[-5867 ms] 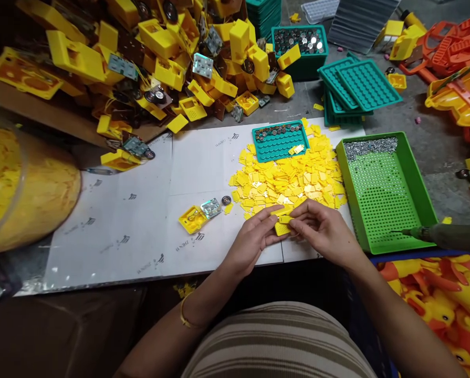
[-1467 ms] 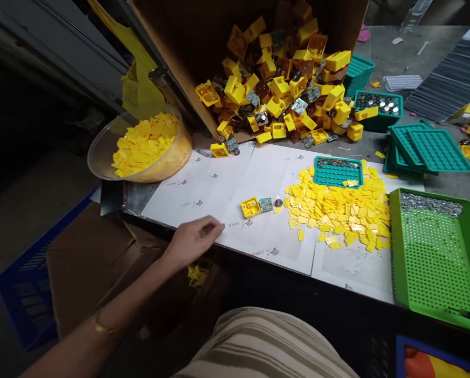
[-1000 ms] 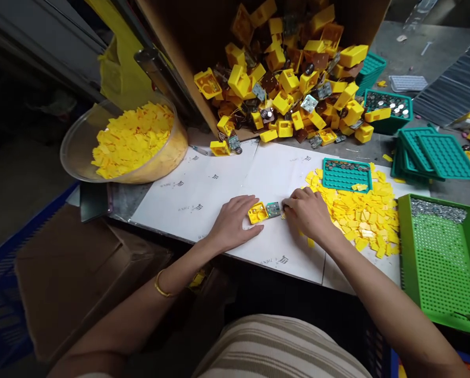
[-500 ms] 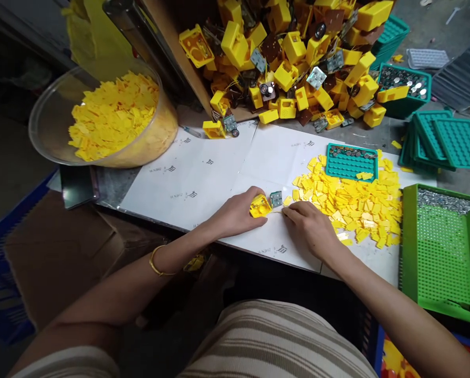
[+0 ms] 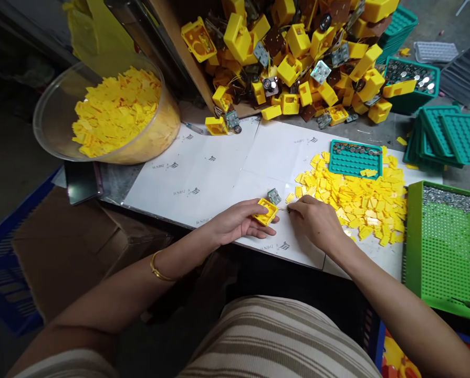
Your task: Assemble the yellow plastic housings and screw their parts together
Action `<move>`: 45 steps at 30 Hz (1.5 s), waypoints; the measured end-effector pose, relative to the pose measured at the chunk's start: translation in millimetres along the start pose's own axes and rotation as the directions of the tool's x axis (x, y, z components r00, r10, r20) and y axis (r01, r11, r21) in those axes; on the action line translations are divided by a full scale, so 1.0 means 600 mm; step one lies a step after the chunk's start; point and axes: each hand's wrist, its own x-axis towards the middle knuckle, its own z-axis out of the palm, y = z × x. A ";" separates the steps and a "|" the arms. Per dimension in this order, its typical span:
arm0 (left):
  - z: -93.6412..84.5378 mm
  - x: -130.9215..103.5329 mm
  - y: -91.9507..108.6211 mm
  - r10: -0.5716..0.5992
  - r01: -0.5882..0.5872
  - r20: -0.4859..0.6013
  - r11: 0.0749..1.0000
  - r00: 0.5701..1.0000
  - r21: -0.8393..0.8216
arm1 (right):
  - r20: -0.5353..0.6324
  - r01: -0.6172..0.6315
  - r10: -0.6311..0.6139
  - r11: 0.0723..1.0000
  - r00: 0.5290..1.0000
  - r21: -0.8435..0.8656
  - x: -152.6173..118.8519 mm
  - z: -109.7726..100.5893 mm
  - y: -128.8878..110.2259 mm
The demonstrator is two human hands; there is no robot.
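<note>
My left hand (image 5: 242, 223) holds a yellow plastic case (image 5: 266, 212), its hollow side turned up and the thumb on its rim. A small grey-green circuit board (image 5: 274, 196) sits just beyond the case. Thin wires (image 5: 282, 209) stretch from the case toward my right hand (image 5: 313, 218). Its thumb and fingers are pinched on a small dark part at the wire ends, mostly hidden by the fingertips. Right of that hand spreads a heap of small yellow plastic plates (image 5: 361, 202).
A teal tray (image 5: 353, 164) with round metal parts rests on the heap. Yellow cases with wires and boards (image 5: 290, 68) are piled at the back. A clear tub (image 5: 167, 126) of yellow pieces stands left; a green basket (image 5: 414, 236) stands right.
My left hand has turned and slid under the case, tilting it and bringing it slightly right. My right hand keeps its pinch at the wires. The view has shifted a little.
</note>
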 end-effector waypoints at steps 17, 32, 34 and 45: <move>0.042 -0.005 -0.002 -0.013 0.006 0.029 0.977 1.000 0.213 | -0.069 0.036 -0.006 0.895 0.998 0.445 -0.035 -0.010 -0.013; 0.052 -0.002 -0.011 0.021 -0.050 0.087 0.937 0.996 0.345 | 0.019 0.063 -0.070 0.965 0.997 0.255 -0.036 -0.034 -0.018; 0.048 0.001 -0.013 0.029 -0.060 0.111 0.956 0.993 0.286 | -0.011 0.086 -0.087 0.934 0.996 0.348 -0.040 -0.031 -0.016; 0.053 0.001 -0.013 0.074 -0.123 0.199 0.961 0.977 0.248 | -0.146 0.024 0.241 0.446 0.960 0.895 -0.076 -0.009 0.019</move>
